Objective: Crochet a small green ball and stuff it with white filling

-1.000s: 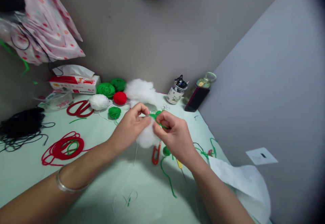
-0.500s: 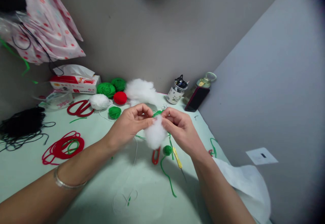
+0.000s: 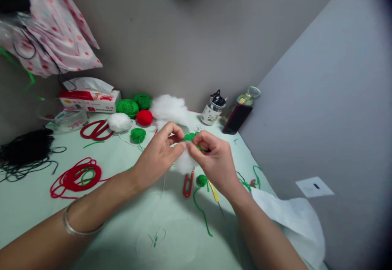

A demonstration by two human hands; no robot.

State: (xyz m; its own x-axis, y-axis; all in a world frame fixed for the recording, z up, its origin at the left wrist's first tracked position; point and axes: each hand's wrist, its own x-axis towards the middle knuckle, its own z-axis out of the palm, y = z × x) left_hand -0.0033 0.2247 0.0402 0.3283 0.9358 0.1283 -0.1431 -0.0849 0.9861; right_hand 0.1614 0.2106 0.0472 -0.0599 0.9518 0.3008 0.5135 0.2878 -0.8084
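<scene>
My left hand point(image 3: 157, 153) and my right hand point(image 3: 212, 160) meet above the middle of the pale green table point(image 3: 36, 204). Both pinch a small green crocheted piece point(image 3: 190, 136) and a tuft of white stuffing point(image 3: 185, 164) that hangs between the fingers. The fingers of both hands are closed. Below the hands lie red thread snips point(image 3: 188, 183), a small green ball with a yarn tail point(image 3: 201, 180) and a yellow-handled crochet hook point(image 3: 214, 192). A silver bangle point(image 3: 72, 225) circles my left wrist.
At the back stand green yarn balls point(image 3: 128, 107), a red ball point(image 3: 144, 117), a white ball point(image 3: 120, 122), a heap of white stuffing point(image 3: 170, 109), a tissue box point(image 3: 90, 98), red scissors point(image 3: 95, 130), a jar point(image 3: 212, 113) and a bottle point(image 3: 245, 100). Red cord point(image 3: 76, 177) and black yarn point(image 3: 26, 147) lie left; white cloth point(image 3: 294, 217) right.
The hands spread the white tuft apart half a second ago, then closed together again over the green piece. Less of the stuffing shows now.
</scene>
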